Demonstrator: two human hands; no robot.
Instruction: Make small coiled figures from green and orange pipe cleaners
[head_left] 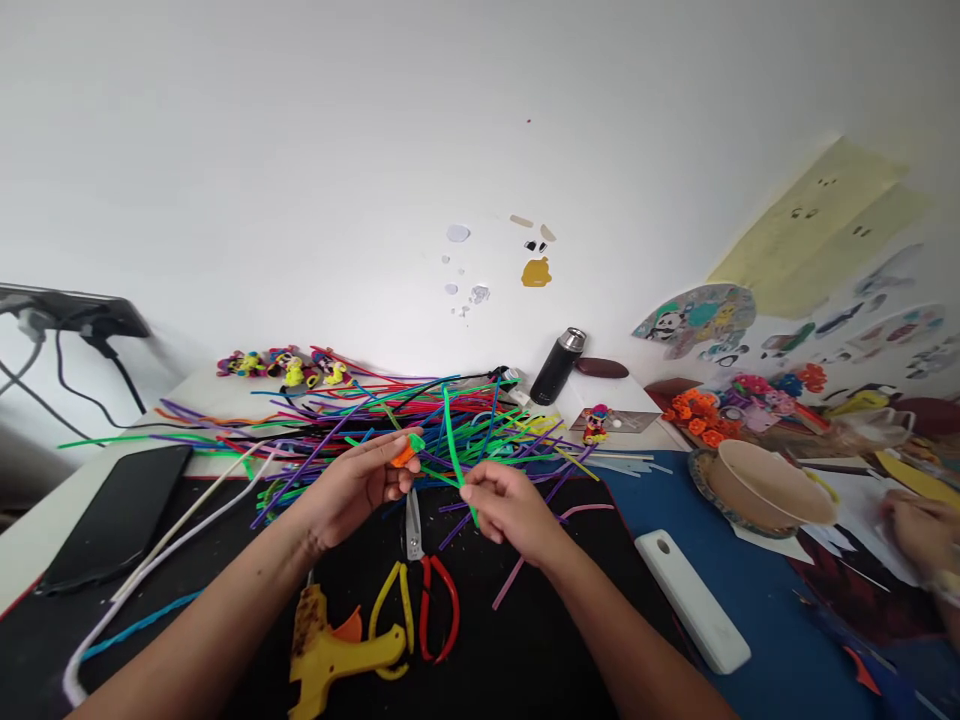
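My left hand [360, 485] pinches a small orange and green pipe-cleaner piece [406, 453] between thumb and fingers. A bright green pipe cleaner [452, 430] stands nearly upright in my right hand [510, 508], which is closed on its lower part. The two hands are apart, above the front of a heap of many-coloured pipe cleaners [322, 425]. Below them on the black mat lie red-handled scissors [439, 605], yellow-handled pliers [406, 605] and a yellow glue gun [341, 658].
A black phone [116, 515] lies at left, near a power strip [82, 312]. Small pipe-cleaner figures [292, 368] sit by the wall. At right are a black flask [558, 367], a white power bank [694, 602], a bowl [772, 485] and a co-worker's hand [919, 530].
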